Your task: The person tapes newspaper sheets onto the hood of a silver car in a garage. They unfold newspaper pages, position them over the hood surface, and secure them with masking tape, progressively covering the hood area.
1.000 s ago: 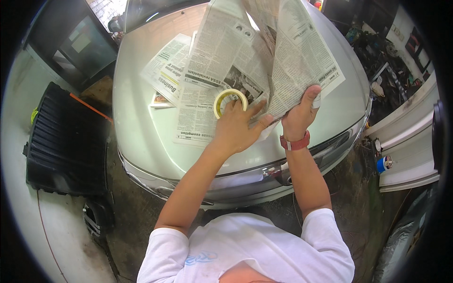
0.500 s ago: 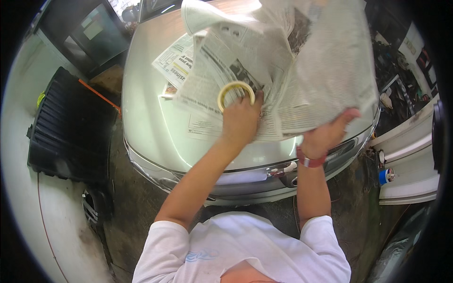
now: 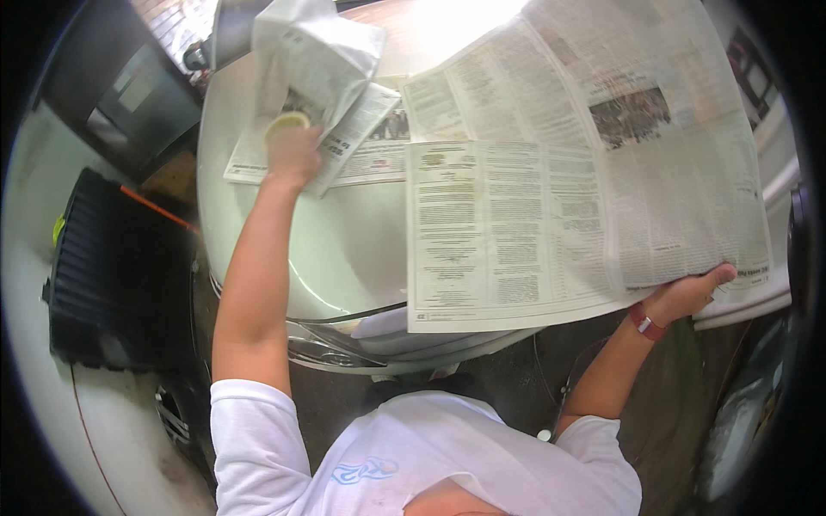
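One newspaper sheet spreads leftward from the gripping right hand; left hand clutches tape roll and crumpled paper.

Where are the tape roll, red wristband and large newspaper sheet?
Tape roll (image 3: 290, 117), head view: upper rim.
Red wristband (image 3: 645, 322), head view: its middle.
Large newspaper sheet (image 3: 576, 189), head view: printed middle.

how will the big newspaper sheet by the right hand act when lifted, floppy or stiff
The large newspaper sheet is probably floppy, as its surface curves and ripples. It seems light for its size: only the right hand grips it, near a corner. Being thin paper, it might crease or tear if tugged.
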Demonstrator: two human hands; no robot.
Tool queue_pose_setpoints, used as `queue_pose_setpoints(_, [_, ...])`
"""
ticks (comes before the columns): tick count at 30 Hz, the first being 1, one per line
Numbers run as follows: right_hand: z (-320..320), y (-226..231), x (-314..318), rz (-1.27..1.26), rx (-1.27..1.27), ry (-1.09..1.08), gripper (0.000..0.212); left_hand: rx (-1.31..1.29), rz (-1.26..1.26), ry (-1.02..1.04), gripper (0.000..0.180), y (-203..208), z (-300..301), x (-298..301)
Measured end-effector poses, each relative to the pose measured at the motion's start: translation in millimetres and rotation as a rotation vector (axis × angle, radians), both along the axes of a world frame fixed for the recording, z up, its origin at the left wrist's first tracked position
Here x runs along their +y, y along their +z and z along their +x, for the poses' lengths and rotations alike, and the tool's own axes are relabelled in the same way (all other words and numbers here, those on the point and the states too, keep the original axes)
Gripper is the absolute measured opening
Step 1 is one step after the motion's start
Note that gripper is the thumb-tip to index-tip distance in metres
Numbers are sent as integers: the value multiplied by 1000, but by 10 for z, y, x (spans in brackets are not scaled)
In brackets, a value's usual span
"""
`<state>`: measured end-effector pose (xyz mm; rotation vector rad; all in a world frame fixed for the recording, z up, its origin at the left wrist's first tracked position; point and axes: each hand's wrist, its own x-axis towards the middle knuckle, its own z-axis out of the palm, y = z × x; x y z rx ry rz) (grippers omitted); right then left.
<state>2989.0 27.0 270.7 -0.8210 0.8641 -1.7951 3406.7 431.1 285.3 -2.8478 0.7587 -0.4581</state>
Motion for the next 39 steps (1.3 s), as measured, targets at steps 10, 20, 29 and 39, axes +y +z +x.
queue_pose_setpoints(10, [-2745, -233, 658, -72, 231, -723, 103, -202, -543, -122, 70, -47, 106, 220])
queue_pose_setpoints(20, [-3634, -1366, 3043, -31, 226, -664, 67, 305, -656, -1322, 90, -1391, -3657, -64])
queue_pose_setpoints(29, [-4160, -2641, 4018, 372, -33, -269, 59, 566, -96, -1537, 90, -2218, -6038, 496])
queue_pose_setpoints(39, [-7271, -4049, 4274, 757, -228, -390, 60, 586, 6, -1679, 18, -3117, -8169, 70])
